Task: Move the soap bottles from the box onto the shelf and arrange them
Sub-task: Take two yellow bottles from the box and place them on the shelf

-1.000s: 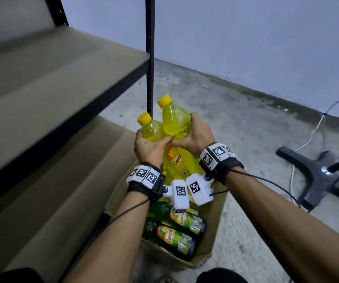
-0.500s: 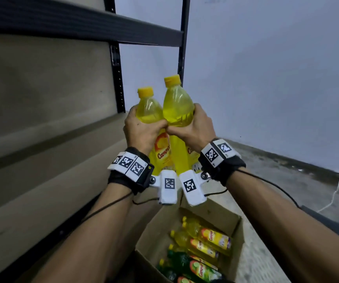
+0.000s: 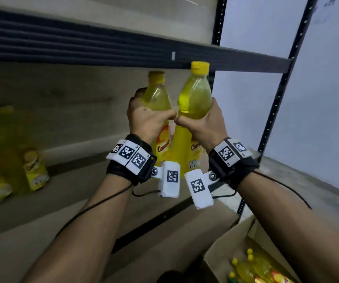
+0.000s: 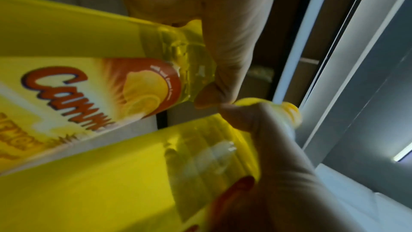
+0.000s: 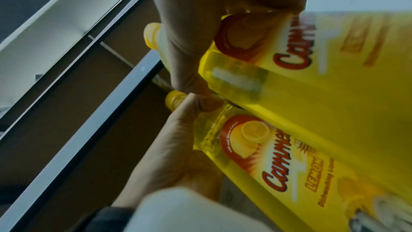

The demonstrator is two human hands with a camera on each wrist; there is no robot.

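Two yellow soap bottles are up in the air, upright, side by side and almost touching, one in each fist. The left hand [image 3: 147,119] wraps the left bottle [image 3: 158,103] around its shoulder, fingers curled right round it; the right hand [image 3: 202,122] grips the right bottle [image 3: 194,97] the same way, thumbs meeting in the middle. Both long axes run vertical, caps up, just under the dark front rail of the upper shelf [image 3: 123,54]. The shelf board [image 3: 82,180] they look bound for lies ahead of and below the hands, so the move is forward and down, bases first. The left hand sits nearer the blurred yellow bottles [image 3: 33,170] already standing toward the board's left end. The box [image 3: 225,252] waits low at the right, more bottles inside.
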